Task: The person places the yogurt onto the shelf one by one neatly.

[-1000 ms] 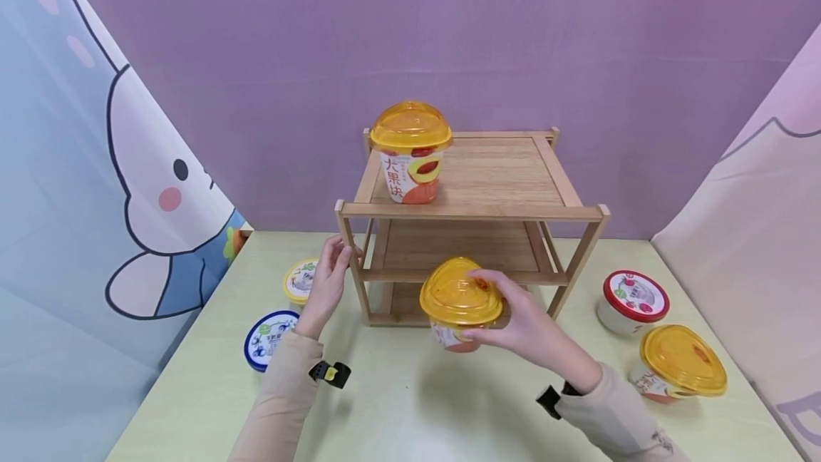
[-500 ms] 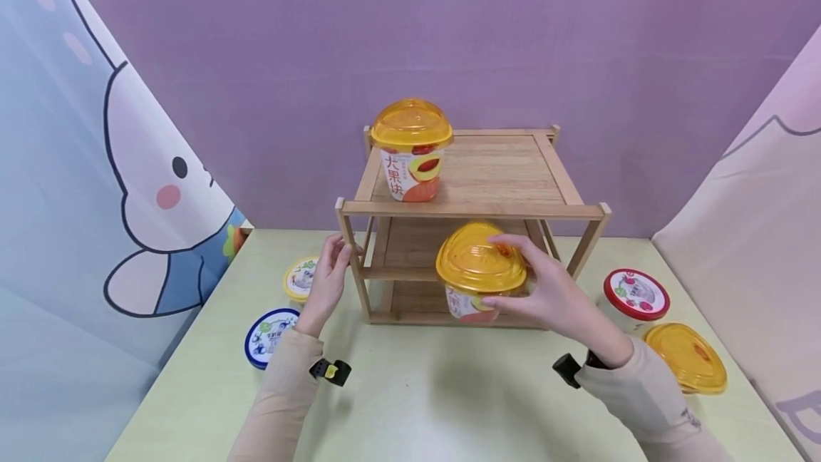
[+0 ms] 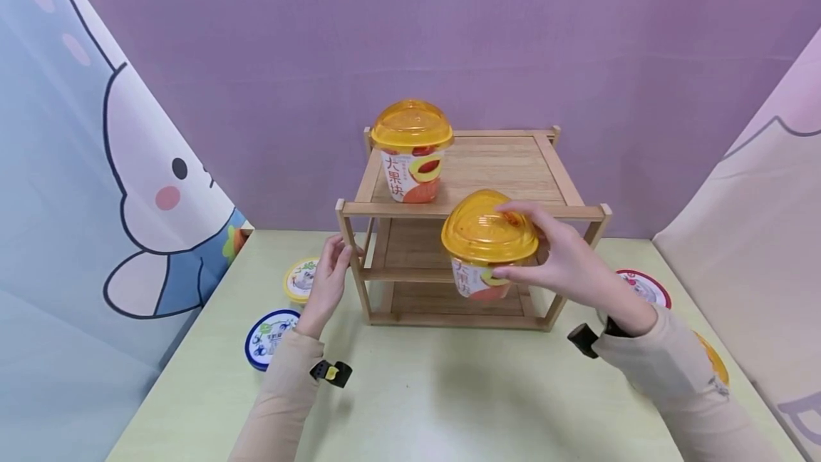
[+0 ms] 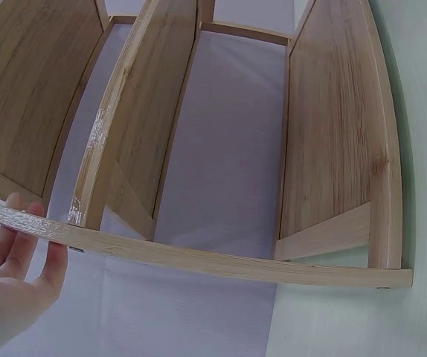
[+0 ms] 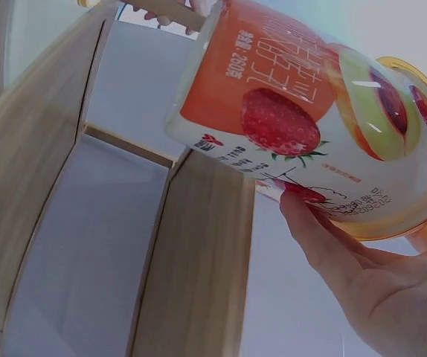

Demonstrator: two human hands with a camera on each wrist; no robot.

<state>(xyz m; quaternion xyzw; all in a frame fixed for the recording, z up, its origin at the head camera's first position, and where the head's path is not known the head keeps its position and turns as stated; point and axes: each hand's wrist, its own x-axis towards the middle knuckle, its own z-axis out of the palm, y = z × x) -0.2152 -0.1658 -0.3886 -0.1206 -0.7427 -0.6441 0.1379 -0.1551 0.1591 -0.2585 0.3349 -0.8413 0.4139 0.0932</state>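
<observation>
My right hand [image 3: 571,259] grips a yogurt cup [image 3: 487,248] with a domed orange lid, in the air before the wooden shelf rack. Fingers are on the lid and the thumb is lower on the cup. In the right wrist view the cup [image 5: 288,97] shows printed strawberries and a cut peach. My left hand [image 3: 330,280] holds the front left post of the shelf rack [image 3: 471,211]; in the left wrist view its fingers [image 4: 21,249] curl round that post. Another orange-lidded yogurt cup [image 3: 413,162] stands upright at the left of the top shelf.
Left of the rack stand a yellow-lidded tub [image 3: 300,278] and a blue-lidded tub [image 3: 266,337]. To the right are a red-lidded tub [image 3: 648,287] and an orange lid [image 3: 715,361], both partly hidden by the right arm. A purple cloth [image 3: 449,34] hangs behind.
My right hand has lifted the yogurt cup up and slightly right, from low before the rack to just below the top shelf's front edge. The left hand stays on the post.
</observation>
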